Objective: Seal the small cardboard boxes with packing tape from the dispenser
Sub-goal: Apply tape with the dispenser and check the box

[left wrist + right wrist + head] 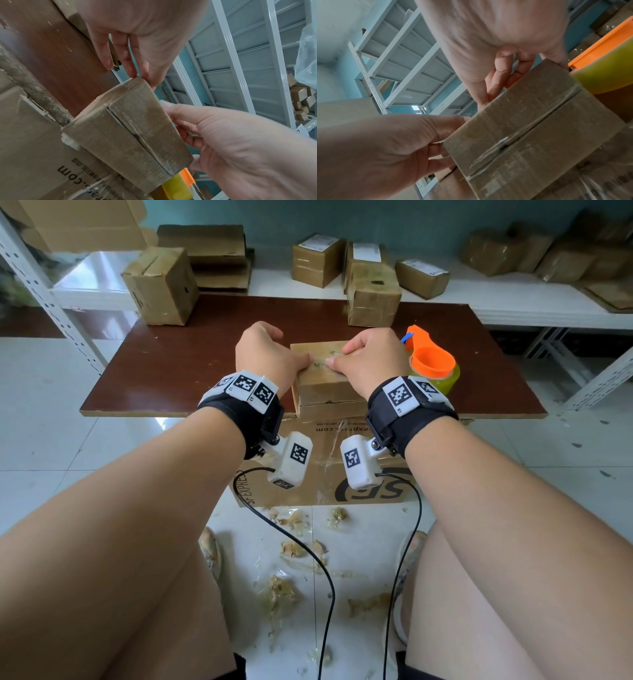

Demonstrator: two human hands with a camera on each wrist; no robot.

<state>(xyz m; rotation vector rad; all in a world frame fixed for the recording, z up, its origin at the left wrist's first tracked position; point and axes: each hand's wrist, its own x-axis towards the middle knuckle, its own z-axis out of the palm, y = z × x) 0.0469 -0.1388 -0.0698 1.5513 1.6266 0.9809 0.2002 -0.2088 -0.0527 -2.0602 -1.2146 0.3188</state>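
Note:
A small cardboard box sits at the front edge of the brown table. Its front seam is slightly parted under old tape. My left hand grips the box's left side, thumb on the top face. My right hand grips the right side, thumb also on top beside the left thumb. In the right wrist view my right fingers curl over the box's far top edge. The orange tape dispenser with its yellowish roll stands just right of the box, in neither hand.
Two more boxes stand at the table's back. Behind it a white shelf carries several taped boxes. A large printed carton lies under the table front. Tape scraps litter the floor, and a white rack post stands left.

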